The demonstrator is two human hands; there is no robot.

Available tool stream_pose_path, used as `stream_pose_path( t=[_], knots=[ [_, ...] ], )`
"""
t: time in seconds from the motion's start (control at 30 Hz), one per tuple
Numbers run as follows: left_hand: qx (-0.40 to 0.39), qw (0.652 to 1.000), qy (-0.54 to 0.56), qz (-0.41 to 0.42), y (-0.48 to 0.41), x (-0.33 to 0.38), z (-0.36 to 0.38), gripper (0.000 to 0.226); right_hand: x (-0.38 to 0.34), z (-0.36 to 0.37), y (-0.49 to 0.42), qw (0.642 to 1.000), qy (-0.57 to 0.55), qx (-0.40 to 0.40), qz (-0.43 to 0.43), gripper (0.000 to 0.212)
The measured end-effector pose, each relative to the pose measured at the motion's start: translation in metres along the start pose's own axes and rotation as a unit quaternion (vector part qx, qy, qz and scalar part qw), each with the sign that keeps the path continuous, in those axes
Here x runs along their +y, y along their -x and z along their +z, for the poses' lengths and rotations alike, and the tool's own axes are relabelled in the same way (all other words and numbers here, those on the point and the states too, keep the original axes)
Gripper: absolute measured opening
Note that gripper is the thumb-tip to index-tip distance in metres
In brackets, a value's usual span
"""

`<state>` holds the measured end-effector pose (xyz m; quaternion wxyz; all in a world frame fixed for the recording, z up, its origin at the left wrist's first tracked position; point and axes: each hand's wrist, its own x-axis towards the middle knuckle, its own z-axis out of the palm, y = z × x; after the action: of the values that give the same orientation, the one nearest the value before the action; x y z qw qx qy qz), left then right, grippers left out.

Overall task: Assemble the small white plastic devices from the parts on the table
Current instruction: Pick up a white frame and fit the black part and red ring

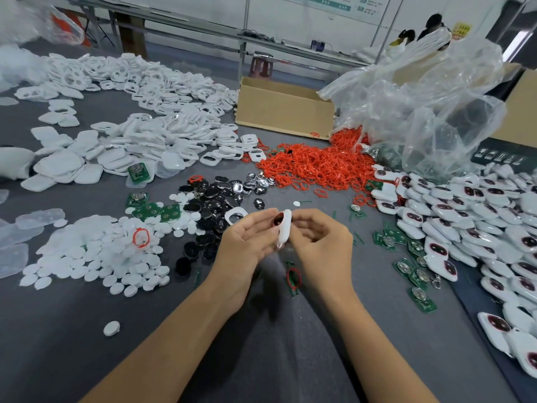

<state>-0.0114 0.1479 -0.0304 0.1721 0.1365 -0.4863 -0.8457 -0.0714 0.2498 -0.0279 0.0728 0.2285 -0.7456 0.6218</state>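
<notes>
Both hands hold one small white plastic device (284, 228) on edge above the grey table (261, 344). A dark red-rimmed window on it faces left. My left hand (247, 242) pinches it from the left and my right hand (319, 239) grips it from the right. Around them lie parts: white shells (139, 135), white round pads (96, 257), black and silver buttons (215, 196), red rings (316, 167), green circuit boards (412, 271). Finished white devices (465, 216) pile up at the right.
A cardboard box (284, 112) stands at the back centre, with crumpled clear plastic bags (421, 97) to its right. One loose red ring (294, 277) lies just below my hands. A single white pad (111, 328) sits at the near left.
</notes>
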Motion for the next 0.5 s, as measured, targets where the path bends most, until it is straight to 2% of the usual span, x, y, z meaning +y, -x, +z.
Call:
stream_pose_path(
  t=[0.27,0.33,0.5],
  knots=[
    [-0.044,0.996,0.083,-0.002,-0.002,0.003,-0.003,0.035,-0.004,-0.004,-0.002,0.972,-0.201,-0.057,0.106,0.02],
    [-0.044,0.996,0.078,0.005,-0.003,0.003,-0.004,0.039,-0.004,-0.007,-0.002,0.96,-0.237,-0.071,0.131,0.021],
    [-0.031,0.999,0.021,0.015,-0.001,0.005,-0.006,0.03,-0.003,-0.011,-0.004,0.945,-0.266,-0.108,0.157,0.018]
  ],
)
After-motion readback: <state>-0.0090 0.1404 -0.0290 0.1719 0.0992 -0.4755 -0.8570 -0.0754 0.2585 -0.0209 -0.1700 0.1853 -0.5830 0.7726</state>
